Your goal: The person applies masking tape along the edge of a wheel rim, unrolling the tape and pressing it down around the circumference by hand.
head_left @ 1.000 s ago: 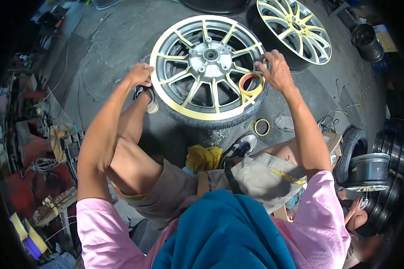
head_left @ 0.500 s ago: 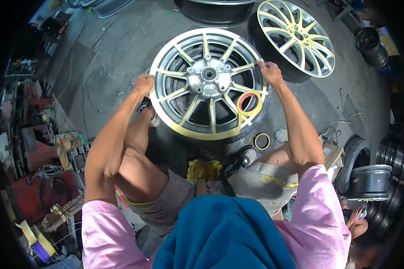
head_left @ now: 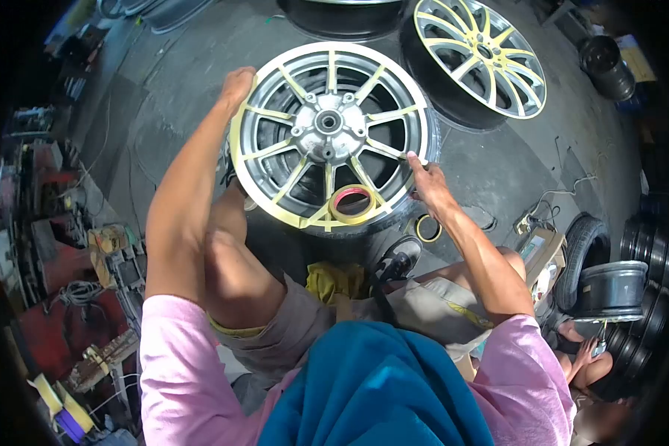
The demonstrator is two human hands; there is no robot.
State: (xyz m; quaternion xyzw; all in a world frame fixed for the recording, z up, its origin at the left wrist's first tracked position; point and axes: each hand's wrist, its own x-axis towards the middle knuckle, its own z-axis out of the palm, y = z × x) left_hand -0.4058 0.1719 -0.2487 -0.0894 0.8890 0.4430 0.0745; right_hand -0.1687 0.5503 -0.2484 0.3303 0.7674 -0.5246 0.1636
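Two hands on one wheel, that's the whole setup. Your left hand [head_left: 238, 80] is curled over the upper left edge of the taped wheel [head_left: 327, 134], fingers clamped on the rim. Your right hand [head_left: 426, 184] is pressed against the wheel's lower right edge with fingers spread flat on it, so it's touching rather than really gripping, and I can't tell if anything is pinched under the fingertips.

That wheel lies flat on the concrete floor [head_left: 178, 82] right in front of your knees, with yellow masking tape along its rim and spokes. One tape roll [head_left: 351, 204] sits on the spokes at the wheel's near edge, between your two arms. A second tape roll [head_left: 427, 228] lies on the floor just beside the wheel's lower right, right under your right wrist.

One more taped wheel [head_left: 479, 56] lies beyond the main wheel to the upper right, well apart from your hands. A yellow rag [head_left: 334, 279] sits between your legs, just below the wheel, next to your shoe [head_left: 398, 259]. A bare dark rim [head_left: 612, 290] sits far off to the wheel's right by a tyre [head_left: 578, 249], and someone else's hand [head_left: 589, 355] shows just below it.

Nothing sits between your hands and the rim.
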